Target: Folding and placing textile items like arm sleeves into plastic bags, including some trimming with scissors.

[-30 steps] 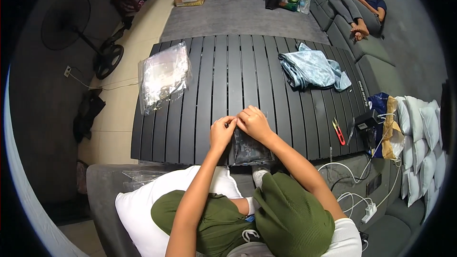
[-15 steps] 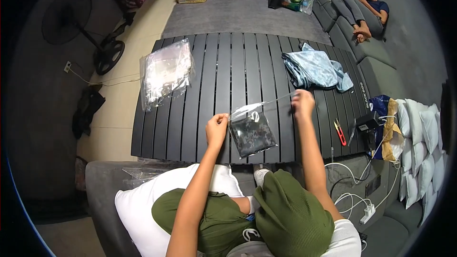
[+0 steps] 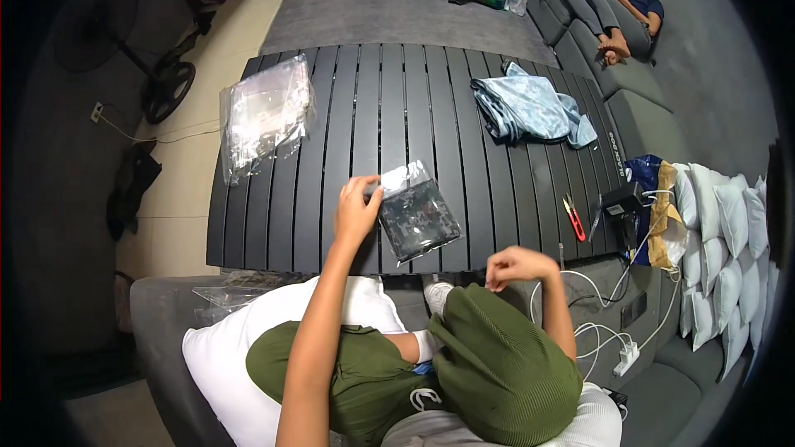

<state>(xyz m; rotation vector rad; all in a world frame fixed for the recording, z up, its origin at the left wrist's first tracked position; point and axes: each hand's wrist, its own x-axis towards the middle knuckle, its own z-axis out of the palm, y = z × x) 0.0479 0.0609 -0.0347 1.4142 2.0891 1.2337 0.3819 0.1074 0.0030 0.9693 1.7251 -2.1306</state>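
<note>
From the head view, your left hand (image 3: 356,213) pinches the top left corner of the bag (image 3: 416,213) on the dark worktop (image 3: 331,116). The bag lies just right of that hand, long side slanting toward you. Your right hand (image 3: 515,266) is curled, holds nothing, and sits farther off, by your knee.

Packet's (image 3: 416,217) corner — behind left hand (image 3: 356,213).
</note>
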